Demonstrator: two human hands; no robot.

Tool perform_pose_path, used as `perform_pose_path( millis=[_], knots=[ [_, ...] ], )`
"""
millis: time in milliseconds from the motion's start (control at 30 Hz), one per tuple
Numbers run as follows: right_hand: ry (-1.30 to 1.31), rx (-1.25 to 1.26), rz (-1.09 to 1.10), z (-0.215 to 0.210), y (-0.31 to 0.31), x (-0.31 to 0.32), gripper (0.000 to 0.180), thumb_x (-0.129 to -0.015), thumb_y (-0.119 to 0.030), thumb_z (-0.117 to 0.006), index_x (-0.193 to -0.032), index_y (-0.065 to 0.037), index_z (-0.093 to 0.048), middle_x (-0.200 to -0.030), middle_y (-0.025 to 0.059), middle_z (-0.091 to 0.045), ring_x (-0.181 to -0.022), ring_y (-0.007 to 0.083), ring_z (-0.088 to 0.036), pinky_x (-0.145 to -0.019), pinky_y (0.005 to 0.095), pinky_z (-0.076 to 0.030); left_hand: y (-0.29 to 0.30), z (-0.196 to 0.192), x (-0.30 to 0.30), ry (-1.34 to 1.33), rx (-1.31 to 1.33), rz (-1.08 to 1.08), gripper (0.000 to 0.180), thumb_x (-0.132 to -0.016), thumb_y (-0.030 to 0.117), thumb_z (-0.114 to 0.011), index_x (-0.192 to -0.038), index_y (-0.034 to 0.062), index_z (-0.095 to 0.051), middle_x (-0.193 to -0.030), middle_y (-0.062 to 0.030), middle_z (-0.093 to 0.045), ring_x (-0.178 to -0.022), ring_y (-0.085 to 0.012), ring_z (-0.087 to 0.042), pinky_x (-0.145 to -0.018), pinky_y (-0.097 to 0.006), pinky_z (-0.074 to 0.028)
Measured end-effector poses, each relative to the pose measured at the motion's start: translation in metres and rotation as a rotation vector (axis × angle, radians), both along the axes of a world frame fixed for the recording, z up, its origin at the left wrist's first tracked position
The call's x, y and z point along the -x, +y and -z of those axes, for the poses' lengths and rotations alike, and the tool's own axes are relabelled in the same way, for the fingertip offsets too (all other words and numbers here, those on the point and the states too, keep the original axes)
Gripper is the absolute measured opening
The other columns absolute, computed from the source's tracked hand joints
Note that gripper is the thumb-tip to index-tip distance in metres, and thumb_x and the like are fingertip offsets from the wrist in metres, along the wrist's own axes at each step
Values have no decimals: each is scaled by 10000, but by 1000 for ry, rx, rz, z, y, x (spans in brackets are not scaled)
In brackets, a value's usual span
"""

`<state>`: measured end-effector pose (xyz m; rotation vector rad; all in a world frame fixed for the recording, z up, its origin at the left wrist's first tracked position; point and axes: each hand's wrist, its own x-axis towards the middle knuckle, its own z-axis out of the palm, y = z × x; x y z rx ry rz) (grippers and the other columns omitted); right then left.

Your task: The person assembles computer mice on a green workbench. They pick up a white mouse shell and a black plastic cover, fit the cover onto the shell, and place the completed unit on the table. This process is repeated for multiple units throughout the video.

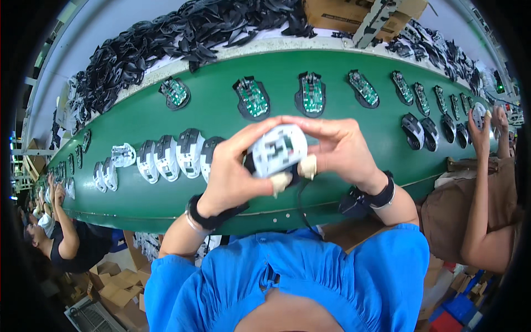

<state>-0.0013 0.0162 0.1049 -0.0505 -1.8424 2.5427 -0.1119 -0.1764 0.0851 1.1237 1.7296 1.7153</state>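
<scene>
Over the green belt, both my hands grip a partly assembled computer mouse (pixel 281 145) with a white-grey shell and dark cutouts. My left hand (pixel 228 163) wraps its left side, the thumb pressing the near edge. Around the right side curls my right hand (pixel 347 148), fingertips along the far edge. Pale finger covers sit on both thumbs. The underside of the mouse is hidden. Black mouse bases with green circuit boards (pixel 252 99) lie beyond my hands. Left of my left hand are several white-and-black mouse shells (pixel 189 152), one partly covered by that hand.
Loose black plastic parts (pixel 149 47) are heaped along the far ledge, beside a cardboard box (pixel 337 15). More mice (pixel 412 131) lie on the green belt (pixel 221 119) at right. Co-workers sit on both sides; one's hand (pixel 480 133) holds a shell. Black bands circle my wrists.
</scene>
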Motion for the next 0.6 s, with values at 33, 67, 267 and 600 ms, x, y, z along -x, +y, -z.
perform_pose_path(
  millis=[33, 67, 267, 600],
  knots=[
    [106, -79, 52, 8, 0, 5, 547, -791, 51, -704, -1312, 9, -540, -1250, 130, -608, -1116, 182, -593, -916, 304, -518, 6, -2, 2, -117, 32, 4, 731, -625, 64, -810, -1302, -7, -545, -1219, -117, -628, -1112, -183, -594, -981, -314, -454],
    [108, -67, 72, 17, 4, 11, 523, -818, 6, -696, -1314, 26, -532, -1230, 143, -617, -1079, 168, -611, -870, 290, -533, 11, -2, 4, -217, 40, 10, 685, -660, 62, -786, -1297, -17, -547, -1215, -108, -623, -1087, -158, -593, -960, -301, -464],
    [-208, 264, 112, 22, 31, 25, 375, -895, -113, -595, -1249, 8, -559, -1130, 108, -642, -1003, 164, -644, -860, 351, -563, 34, 21, 24, -262, -47, 6, 833, -682, 204, -817, -1377, -27, -421, -1187, -176, -603, -1108, -234, -589, -953, -336, -465],
    [66, -945, 13, 1, 27, 31, 588, -582, -258, -776, -1088, 20, -661, -937, 146, -627, -869, 273, -612, -796, 320, -495, 33, 1, 29, 182, 611, 102, 673, -573, 306, -830, -1054, -85, -568, -901, -232, -657, -840, -339, -670, -754, -384, -520]
  ],
)
